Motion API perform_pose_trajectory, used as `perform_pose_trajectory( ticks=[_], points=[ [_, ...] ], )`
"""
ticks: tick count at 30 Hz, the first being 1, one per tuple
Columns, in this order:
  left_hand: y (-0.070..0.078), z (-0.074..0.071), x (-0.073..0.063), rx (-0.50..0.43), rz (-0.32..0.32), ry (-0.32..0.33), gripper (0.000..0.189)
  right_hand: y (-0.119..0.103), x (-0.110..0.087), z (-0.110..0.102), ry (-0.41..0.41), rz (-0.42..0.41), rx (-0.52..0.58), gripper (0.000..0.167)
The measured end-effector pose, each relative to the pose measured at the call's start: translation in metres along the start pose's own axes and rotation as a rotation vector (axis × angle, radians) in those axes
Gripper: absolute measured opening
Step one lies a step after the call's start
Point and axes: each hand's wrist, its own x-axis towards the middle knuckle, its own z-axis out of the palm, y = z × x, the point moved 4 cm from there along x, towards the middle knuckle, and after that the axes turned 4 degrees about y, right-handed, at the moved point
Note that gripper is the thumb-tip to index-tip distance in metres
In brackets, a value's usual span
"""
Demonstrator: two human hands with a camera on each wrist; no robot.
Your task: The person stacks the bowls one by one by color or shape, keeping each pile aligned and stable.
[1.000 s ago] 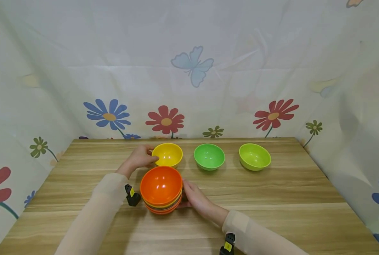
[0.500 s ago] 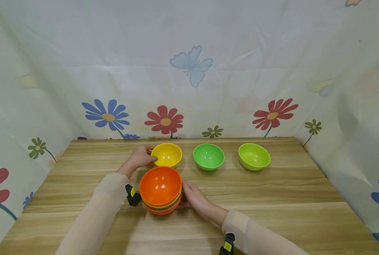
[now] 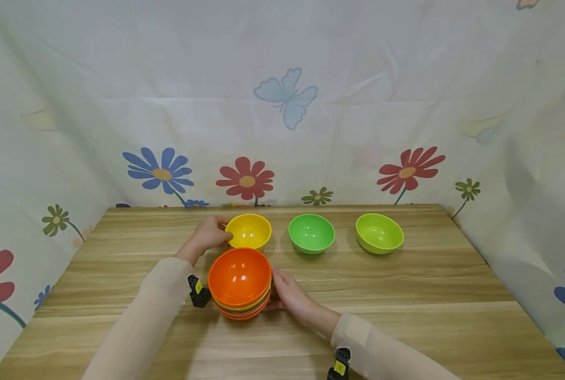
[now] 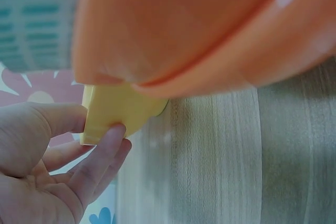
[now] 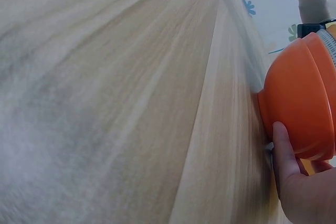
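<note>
Nested stack: glossy, round, plastic-looking bowls [image 3: 240, 277], orange uppermost, in front of the person's middle; base contact with the wood is hard to judge.
Right hand: [image 3: 297, 298] curved round the stack's right side, thumb and fingers spread wide, low on the wall.
Yellow bowl: small, shiny, plastic-looking [image 3: 249, 232], upright just behind the stack.
Left hand: [image 3: 208, 235] nearly closed, pinching that bowl's left rim.
Handling: likely light, stiff, slick but hardly fragile; rims suit a pinch, the heavier stack a low cupped hold.
Beyond: round green bowl [image 3: 311, 234], then round lime bowl [image 3: 379, 234], to the right.
Surroundings: wood-grain table [image 3: 406, 301], flower-printed pale cloth [image 3: 192, 121].
</note>
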Motion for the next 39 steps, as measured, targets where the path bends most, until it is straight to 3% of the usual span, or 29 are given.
perform_pose_trajectory(
  ticks=[14,39],
  points=[
    [-0.001,-0.002,0.0,0.022,0.021,0.02,0.04,0.002,0.001,0.0,-0.003,-0.008,0.003,0.053],
    [-0.002,-0.017,-0.009,0.035,-0.059,0.053,0.041,0.002,0.001,0.0,0.002,-0.006,0.01,0.052]
  ],
)
